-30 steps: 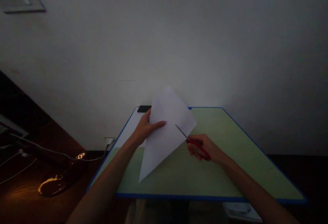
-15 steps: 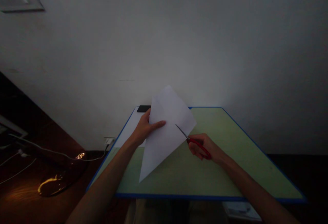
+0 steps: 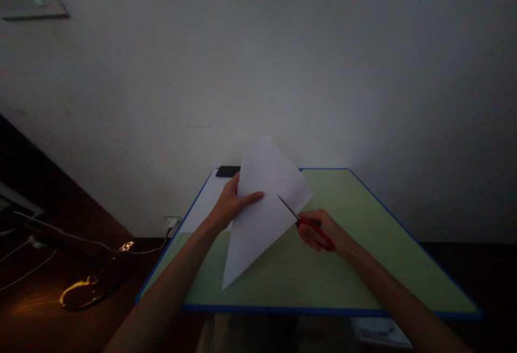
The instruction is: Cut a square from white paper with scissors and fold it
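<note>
A white sheet of paper is held up at a slant above the table. My left hand grips its left side, thumb across the front and the other fingers mostly hidden behind. In my right hand is a pair of scissors with red handles. Their dark metal blade lies across the front of the paper, pointing up and left from its lower right edge. Whether a second blade sits behind the paper is hidden.
The pale green table has a blue rim and stands against a grey wall. Another white sheet lies at its left, with a black flat object at the back. A white cable runs to a wall socket.
Both hands, the paper and the scissors have shifted very slightly to the right. The grips look the same.
</note>
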Motion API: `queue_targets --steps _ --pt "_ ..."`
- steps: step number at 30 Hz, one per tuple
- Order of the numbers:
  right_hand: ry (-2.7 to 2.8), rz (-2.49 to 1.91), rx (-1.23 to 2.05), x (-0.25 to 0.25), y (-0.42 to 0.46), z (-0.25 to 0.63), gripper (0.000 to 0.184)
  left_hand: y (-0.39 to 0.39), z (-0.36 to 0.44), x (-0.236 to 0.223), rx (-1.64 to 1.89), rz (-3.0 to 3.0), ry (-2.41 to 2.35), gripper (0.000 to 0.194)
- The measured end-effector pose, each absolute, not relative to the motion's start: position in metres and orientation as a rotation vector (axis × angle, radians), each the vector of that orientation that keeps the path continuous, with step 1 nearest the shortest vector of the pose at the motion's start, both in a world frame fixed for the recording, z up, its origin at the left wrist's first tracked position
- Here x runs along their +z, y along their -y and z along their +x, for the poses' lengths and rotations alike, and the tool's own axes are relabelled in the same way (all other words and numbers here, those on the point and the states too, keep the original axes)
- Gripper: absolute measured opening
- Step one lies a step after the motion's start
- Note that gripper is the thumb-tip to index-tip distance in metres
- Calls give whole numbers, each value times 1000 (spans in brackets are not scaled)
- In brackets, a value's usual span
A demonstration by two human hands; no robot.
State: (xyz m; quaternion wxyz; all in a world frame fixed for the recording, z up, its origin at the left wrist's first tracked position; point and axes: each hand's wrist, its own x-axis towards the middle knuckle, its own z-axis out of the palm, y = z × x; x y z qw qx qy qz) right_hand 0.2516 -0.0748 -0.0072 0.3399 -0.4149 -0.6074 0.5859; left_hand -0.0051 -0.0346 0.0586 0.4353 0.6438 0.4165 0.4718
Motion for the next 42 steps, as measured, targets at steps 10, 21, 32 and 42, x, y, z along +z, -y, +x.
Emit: queue_targets --steps 10,21,32,42 --pt "1671 -1034 1497 -3 77 252 52 35 -6 57 1161 1575 -986 68" --pt "1728 -1033 1456 -2 77 252 51 36 -3 57 1129 1597 -984 70" --pt "1715 -1036 1504 -3 77 250 53 36 -3 57 1126 1628 -997 70" --pt "1720 -1060 1485 2 80 249 49 37 -2 58 1110 1644 -994 71"
